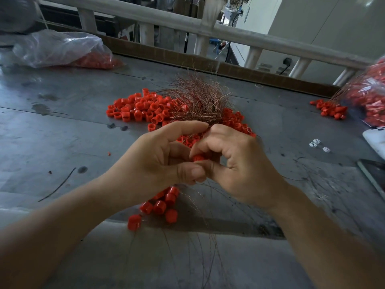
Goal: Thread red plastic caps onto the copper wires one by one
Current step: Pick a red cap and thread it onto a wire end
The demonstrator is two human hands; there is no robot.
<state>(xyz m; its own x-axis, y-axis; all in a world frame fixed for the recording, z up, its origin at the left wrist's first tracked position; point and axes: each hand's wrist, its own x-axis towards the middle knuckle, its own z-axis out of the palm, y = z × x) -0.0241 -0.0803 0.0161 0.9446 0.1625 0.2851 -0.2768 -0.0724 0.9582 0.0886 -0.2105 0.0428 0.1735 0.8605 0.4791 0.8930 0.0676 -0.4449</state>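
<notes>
Both hands meet just above the metal table, right over the job. The right hand has its index finger and thumb curled round one red cap. The left hand is curled too, thumb pushed up against that same cap from below. I'd guess a strand is being fed through there, but it's too fine to make out in the grip.

The copper wires fan out in a bushy bundle just behind the fingers, on top of the loose cap pile. A string of threaded caps hangs below the left wrist, with thin strands trailing toward the camera.

Handling-wise, the caps look like light, hard plastic, smooth enough to squirt out of a pinch, so grab them by the side wall and leave the hole clear. The wire looks hair-thin and floppy and probably kinks easily. I'd pinch it close to the tip so it doesn't buckle.

Bagged caps sit far left.
</notes>
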